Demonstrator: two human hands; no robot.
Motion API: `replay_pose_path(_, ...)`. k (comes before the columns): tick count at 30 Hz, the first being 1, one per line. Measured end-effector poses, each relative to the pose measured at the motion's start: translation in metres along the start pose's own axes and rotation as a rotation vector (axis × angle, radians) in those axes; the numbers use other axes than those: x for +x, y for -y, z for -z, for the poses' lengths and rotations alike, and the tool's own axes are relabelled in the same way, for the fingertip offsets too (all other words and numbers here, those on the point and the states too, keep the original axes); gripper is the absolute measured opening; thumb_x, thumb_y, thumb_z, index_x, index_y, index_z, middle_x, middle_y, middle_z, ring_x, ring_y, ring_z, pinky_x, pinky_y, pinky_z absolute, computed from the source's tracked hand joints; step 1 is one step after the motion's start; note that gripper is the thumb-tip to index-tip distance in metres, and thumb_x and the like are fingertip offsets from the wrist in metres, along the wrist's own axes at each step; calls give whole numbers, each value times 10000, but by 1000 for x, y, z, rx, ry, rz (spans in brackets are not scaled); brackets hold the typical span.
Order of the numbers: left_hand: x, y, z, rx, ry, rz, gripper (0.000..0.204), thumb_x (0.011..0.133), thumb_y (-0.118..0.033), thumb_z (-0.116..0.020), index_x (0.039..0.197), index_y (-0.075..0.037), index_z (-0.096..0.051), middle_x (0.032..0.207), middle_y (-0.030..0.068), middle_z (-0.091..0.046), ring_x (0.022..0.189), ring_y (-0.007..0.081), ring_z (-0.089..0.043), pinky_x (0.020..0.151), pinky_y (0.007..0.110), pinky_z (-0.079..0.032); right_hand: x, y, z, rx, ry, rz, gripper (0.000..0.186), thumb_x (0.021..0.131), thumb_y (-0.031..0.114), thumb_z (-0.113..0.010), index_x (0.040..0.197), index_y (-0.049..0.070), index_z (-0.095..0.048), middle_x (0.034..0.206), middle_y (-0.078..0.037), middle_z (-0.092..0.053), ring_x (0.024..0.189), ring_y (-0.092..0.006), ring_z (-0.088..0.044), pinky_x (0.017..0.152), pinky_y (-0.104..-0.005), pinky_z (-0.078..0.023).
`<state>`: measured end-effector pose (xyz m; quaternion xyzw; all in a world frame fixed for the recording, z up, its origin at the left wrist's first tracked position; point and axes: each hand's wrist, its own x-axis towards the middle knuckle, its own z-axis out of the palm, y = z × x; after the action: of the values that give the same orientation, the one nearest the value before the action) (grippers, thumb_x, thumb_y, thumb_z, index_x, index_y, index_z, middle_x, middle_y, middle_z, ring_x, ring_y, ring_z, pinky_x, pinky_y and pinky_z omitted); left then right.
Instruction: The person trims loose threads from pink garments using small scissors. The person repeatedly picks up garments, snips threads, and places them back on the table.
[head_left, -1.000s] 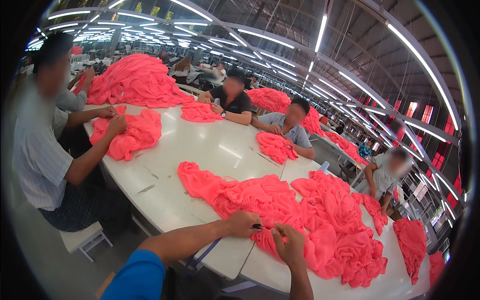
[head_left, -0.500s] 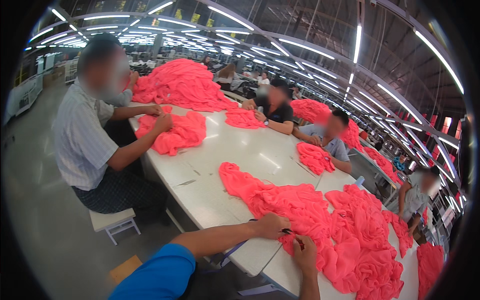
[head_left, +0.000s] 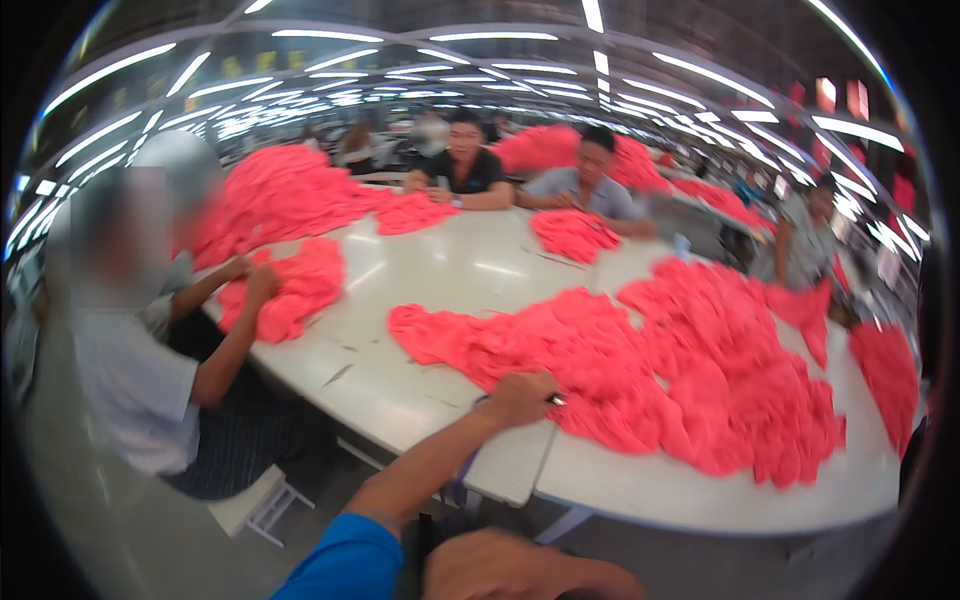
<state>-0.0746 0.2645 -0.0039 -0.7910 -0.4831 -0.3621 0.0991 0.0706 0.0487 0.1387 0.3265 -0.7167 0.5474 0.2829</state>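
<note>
My left hand (head_left: pixel 525 398) is closed around a small dark tool with a shiny tip (head_left: pixel 556 399), which looks like thread snips. That hand rests at the near edge of a heap of coral-pink cloth (head_left: pixel 575 340) on the white table (head_left: pixel 400 400). The cloth is thin, crumpled and spread in folds. Low in the picture and close to me, my right hand (head_left: pixel 520 570) is a blur, away from the cloth. Its fingers cannot be made out.
A larger pink heap (head_left: pixel 280 195) lies at the table's far left. One person (head_left: pixel 135 370) sits on a white stool (head_left: pixel 258 505) at the left, handling pink cloth (head_left: pixel 295 290). Two people (head_left: pixel 470 170) sit across the table; another person (head_left: pixel 805 240) is at the right.
My right hand has left the cloth and come back toward me. The left hand stays by the heap with the tool. The view has turned, shifting the people and the table.
</note>
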Motion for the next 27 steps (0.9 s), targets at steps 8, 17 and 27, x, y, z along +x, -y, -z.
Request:
replay_pose_path(8,-1,7,22,-38,-50,-47,145,733,-117,-736,863,-100,-675,830,87,-658,778,296,-670,633,408,-531,57,-8,-64,507,191,36,245,969,210,-653,1028,-25,-684,953,-127,-705,830,-250,-666,689,-372,-506)
replay_pose_path(17,0,1,8,-96,-72,-39,137,723,-89,-735,843,-90,-670,833,93,-661,760,308,-665,621,409,-530,43,-6,-62,440,73,-46,240,970,205,-649,1039,-22,-682,959,-125,-704,839,-245,-665,703,-366,-507)
replay_pose_path(27,-5,4,21,-108,-85,-32,127,721,-20,-710,828,-62,-655,809,120,-650,753,317,-658,639,400,-519,41,-15,-64,326,36,-54,235,971,199,-644,1051,-18,-681,966,-122,-703,850,-239,-664,719,-360,-508)
